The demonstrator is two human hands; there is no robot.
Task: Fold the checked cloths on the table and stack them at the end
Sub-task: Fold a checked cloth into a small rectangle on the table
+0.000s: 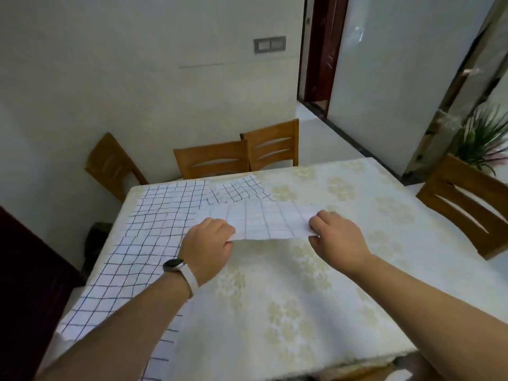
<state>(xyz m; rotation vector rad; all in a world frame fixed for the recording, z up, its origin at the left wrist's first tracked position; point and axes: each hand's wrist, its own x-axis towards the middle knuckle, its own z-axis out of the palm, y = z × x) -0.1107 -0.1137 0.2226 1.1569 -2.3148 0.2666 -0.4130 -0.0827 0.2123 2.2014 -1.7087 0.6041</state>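
Observation:
A white checked cloth [270, 220] is lifted a little above the table [288, 298], near its middle. My left hand [209, 246] pinches its near left corner and my right hand [336, 237] pinches its near right corner. Several other checked cloths [143, 243] lie spread and overlapping along the table's left side. One smaller, rumpled cloth [237, 191] lies near the far edge. My left wrist wears a watch with a white strap.
The table carries a cream flowered cover. Wooden chairs stand at the far side [213, 159] and at the right [467, 204]. A green plant [481, 138] stands beyond the right chair. A dark doorway [321, 50] opens at the back.

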